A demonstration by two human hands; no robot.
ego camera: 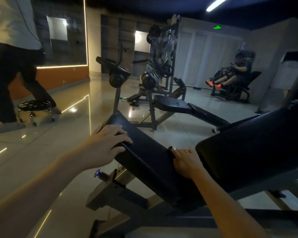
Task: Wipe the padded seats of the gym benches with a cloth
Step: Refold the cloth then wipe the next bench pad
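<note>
Partly hidden: right hand (185,163) fingertips (176,154) over seat (144,152) edge.

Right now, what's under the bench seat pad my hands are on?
Under the seat pad a metal frame with a purple-tipped knob shows. The pad covers where frame and pad join.
</note>
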